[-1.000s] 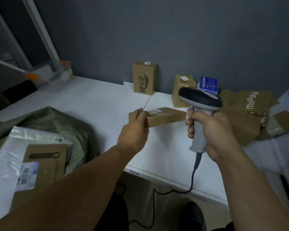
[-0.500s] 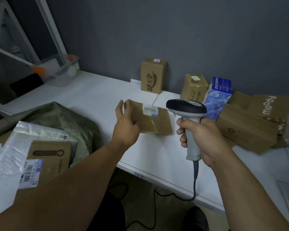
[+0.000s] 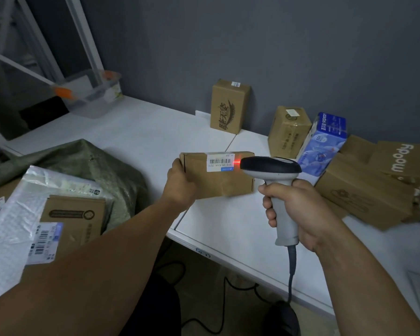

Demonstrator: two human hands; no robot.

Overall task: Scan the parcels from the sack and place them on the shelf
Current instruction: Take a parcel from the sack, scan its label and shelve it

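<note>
My left hand (image 3: 180, 183) grips the left end of a flat brown cardboard parcel (image 3: 218, 180), held above the white table (image 3: 141, 132) with its white barcode label (image 3: 220, 161) facing me. My right hand (image 3: 298, 209) is closed around the grey handle of a corded barcode scanner (image 3: 272, 168). The scanner's head points at the label and a red light glows on the label's right edge. A green woven sack (image 3: 95, 166) lies at the left, with a white bubble mailer (image 3: 17, 214) and a brown box (image 3: 75, 219) on top of it.
Along the grey wall stand an upright brown box (image 3: 229, 105), a second brown box (image 3: 289, 130) and a blue carton (image 3: 325, 139). Several brown boxes (image 3: 364, 195) pile at the right. A clear plastic tub (image 3: 95, 93) sits at the back left. The scanner cable (image 3: 290, 275) hangs below the table edge.
My left hand turned the parcel from edge-on until its label faces up toward me. My right hand brought the scanner head close to the label, and the red scan light now shows.
</note>
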